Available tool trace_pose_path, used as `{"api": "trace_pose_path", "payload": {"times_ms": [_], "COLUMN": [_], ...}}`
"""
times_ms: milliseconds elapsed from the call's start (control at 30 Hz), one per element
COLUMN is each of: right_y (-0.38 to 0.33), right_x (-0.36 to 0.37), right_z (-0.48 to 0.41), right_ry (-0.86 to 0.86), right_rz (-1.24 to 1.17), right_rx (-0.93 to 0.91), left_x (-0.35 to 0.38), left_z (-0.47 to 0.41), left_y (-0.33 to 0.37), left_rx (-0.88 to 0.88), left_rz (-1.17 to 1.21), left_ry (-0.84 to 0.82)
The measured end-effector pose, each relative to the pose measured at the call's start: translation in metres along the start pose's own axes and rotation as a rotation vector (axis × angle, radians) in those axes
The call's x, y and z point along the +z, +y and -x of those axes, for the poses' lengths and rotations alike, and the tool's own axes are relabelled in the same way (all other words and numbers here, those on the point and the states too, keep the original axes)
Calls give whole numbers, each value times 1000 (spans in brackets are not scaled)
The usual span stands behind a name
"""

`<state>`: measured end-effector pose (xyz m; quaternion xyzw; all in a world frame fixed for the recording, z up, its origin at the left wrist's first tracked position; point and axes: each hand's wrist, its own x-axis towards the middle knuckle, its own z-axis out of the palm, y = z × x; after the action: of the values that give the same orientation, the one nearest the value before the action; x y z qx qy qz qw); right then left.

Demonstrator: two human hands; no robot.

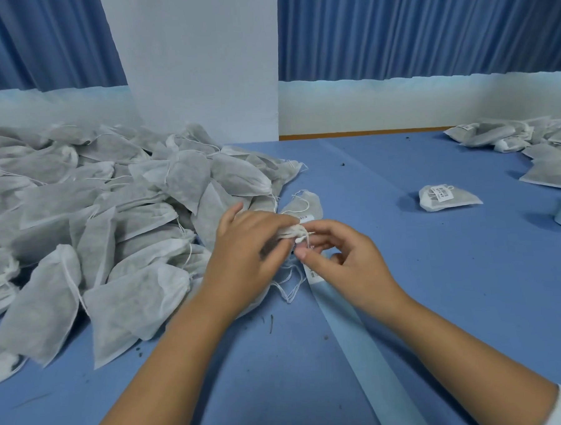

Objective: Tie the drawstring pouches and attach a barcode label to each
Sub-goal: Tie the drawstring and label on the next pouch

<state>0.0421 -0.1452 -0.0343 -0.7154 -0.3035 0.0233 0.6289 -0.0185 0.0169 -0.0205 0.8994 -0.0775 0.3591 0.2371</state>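
The left hand [251, 246] curls its fingers round the bunched neck of a white drawstring pouch [290, 234]. The thin fabric is gathered into tight pleats, and the body is mostly hidden under the palm. Right against that neck, the right hand [340, 258] pinches the white string [306, 240] between thumb and forefinger. From under the right thumb a pale blue label strip [360, 331] runs toward the person. Left of the left fingers lies a pile of greyish pouches [110, 221]. Well right of the right fingers sits a labelled pouch [444, 199].
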Motion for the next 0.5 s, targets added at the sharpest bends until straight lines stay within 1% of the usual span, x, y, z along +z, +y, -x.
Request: {"api": "trace_pose_path", "payload": {"times_ms": [100,200,267,300,333,400,433,500], "right_y": [-3,-6,-7,-7,-6,-6,-5,-2], "right_x": [-5,-15,-18,-19,-19,-19,-19,-19], "right_z": [-2,-6,-6,-6,-7,-7,-8,-7], "right_ry": [-41,-147,-189,-180,-151,-69,-36,18], "right_rz": [-65,-64,-113,-130,-129,-92,-62,16], "right_rx": [41,104,157,151,112,-8,-61,-132], "left_x": [-2,-7,-10,-10,-9,-5,-4,-2], "left_z": [-1,-3,-3,-2,-1,1,1,1], "left_y": [0,-3,-3,-1,2,10,15,24], "left_rx": [55,58,58,46,16,-108,-197,-341], "left_rz": [-70,-149,-148,-102,-20,228,363,591], "left_ry": [42,103,91,37,-56,-263,-322,-336]}}
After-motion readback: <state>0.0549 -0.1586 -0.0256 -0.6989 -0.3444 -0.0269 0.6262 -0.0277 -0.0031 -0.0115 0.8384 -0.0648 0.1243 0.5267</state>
